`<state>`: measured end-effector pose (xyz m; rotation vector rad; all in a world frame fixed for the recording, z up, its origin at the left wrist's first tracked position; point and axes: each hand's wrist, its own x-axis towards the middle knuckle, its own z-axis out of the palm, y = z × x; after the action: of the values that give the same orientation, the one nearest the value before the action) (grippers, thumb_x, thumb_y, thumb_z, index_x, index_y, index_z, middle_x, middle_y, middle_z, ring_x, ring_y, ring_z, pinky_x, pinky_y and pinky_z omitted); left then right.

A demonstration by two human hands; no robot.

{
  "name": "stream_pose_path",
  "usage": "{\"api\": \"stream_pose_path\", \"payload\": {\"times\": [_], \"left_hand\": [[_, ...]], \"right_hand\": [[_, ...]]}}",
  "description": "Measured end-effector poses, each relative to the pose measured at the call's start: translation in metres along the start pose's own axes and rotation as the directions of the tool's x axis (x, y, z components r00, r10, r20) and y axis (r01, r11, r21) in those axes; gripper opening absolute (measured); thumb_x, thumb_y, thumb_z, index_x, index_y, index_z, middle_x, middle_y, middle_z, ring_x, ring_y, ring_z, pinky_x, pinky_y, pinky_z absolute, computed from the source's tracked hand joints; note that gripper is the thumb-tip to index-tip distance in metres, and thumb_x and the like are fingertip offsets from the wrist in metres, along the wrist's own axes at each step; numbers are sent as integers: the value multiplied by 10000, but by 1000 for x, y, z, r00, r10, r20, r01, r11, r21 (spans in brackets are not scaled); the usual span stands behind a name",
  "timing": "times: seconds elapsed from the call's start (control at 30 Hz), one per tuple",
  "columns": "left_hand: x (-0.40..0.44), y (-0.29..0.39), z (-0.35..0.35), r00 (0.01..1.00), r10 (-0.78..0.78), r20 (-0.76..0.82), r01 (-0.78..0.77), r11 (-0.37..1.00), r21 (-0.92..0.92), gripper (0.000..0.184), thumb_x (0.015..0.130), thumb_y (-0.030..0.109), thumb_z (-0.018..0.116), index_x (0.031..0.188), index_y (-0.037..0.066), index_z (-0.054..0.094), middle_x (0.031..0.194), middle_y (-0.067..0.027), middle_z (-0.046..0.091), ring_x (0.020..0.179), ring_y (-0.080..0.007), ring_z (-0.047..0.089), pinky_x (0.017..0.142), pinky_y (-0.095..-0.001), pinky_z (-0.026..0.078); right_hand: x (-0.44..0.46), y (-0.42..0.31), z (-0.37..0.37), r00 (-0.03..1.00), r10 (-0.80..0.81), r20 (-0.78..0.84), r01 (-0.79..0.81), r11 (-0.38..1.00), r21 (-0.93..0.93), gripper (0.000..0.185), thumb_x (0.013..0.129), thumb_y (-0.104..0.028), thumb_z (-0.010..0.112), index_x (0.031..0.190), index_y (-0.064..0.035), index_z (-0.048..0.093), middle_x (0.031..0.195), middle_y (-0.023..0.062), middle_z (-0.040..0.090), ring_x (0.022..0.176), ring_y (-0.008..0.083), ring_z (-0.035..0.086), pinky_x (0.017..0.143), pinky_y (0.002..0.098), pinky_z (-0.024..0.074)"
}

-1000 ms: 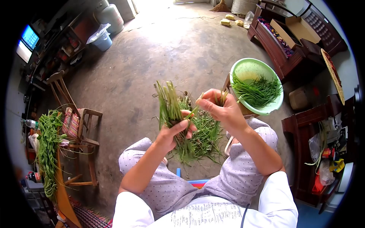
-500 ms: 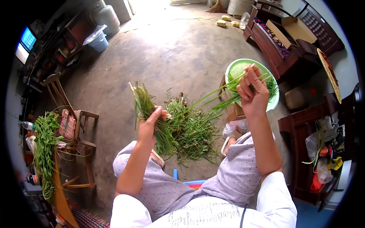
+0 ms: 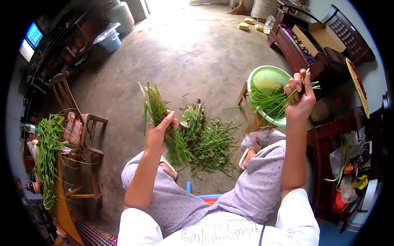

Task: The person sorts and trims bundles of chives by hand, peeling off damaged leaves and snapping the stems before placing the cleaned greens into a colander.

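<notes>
My left hand (image 3: 157,134) is closed round a thick bunch of chives (image 3: 155,103), with pale stem ends up and green blades hanging down. Over the right rim of the light green plastic basket (image 3: 255,74), my right hand (image 3: 301,100) pinches a few chive stalks (image 3: 315,85), their pale ends sticking out to the right. More long chives (image 3: 262,97) lie in the basket, some hanging over its near side. Between my feet a loose heap of chives and trimmings (image 3: 211,143) spreads on the floor, partly behind the left-hand bunch.
The basket rests on a wooden stool (image 3: 243,95). At left stand a wooden chair (image 3: 76,102) and a board bearing leafy greens (image 3: 49,160). A blue bin (image 3: 110,41) and gas cylinder (image 3: 122,17) are farther back. Dark wooden furniture (image 3: 287,53) lines the right side.
My right hand has moved right across the basket, drawing its chives in over it; they previously trailed left over the floor. My left hand still grips its bunch, nearly in place.
</notes>
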<state>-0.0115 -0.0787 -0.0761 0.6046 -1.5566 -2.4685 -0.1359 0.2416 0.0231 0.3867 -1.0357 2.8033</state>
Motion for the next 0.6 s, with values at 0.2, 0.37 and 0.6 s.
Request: {"api": "stream_pose_path", "payload": {"times": [0.2, 0.37, 0.6], "left_hand": [[-14, -5, 15, 928, -29, 371, 33, 999, -6, 162, 826, 98, 639, 954, 32, 566, 738, -36, 595, 657, -126, 572, 613, -254, 460], [-23, -11, 34, 868, -113, 484, 84, 993, 81, 202, 835, 128, 645, 980, 18, 557, 789, -30, 588, 690, -122, 602, 664, -256, 481], [-26, -17, 46, 846, -118, 520, 42, 987, 156, 272, 845, 181, 626, 1027, 9, 519, 746, -21, 546, 663, -116, 556, 665, -306, 495]], "right_hand": [[-29, 46, 23, 936, 344, 75, -293, 880, -374, 285, 954, -301, 412, 889, -67, 560, 558, -34, 421, 470, 59, 355, 453, 174, 299], [-49, 79, 35, 870, 392, 300, -282, 893, -350, 270, 951, -288, 431, 847, -68, 547, 555, -58, 398, 467, 48, 373, 442, 178, 294], [-63, 88, 56, 809, 544, 223, -165, 574, -802, 248, 840, -214, 657, 970, -10, 603, 545, -117, 356, 509, -8, 284, 436, 215, 215]]}}
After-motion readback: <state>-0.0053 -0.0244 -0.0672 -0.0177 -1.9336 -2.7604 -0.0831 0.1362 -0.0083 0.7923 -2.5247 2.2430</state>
